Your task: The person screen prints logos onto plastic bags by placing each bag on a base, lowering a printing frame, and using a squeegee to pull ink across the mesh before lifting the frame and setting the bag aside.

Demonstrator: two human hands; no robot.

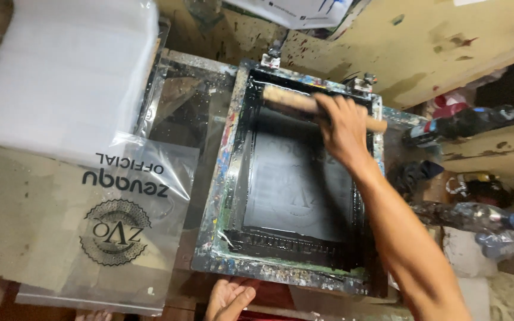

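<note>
A paint-spattered screen-printing frame (216, 178) lies flat, its mesh coated in black ink. My right hand (341, 128) is closed over the wooden handle of a squeegee (290, 99) lying across the far end of the frame. My left hand (230, 297) rests at the frame's near edge, palm up with the fingers loosely apart, holding nothing. To the left lies a clear plastic bag (123, 220) printed with black lettering and a round emblem.
A stack of clear plastic bags (60, 71) sits at the upper left. Ink-smeared plastic bottles (465, 122) and rags lie on the right. A stained wooden wall (423, 41) runs behind the frame. Metal hinge clamps (270, 59) hold the frame's far side.
</note>
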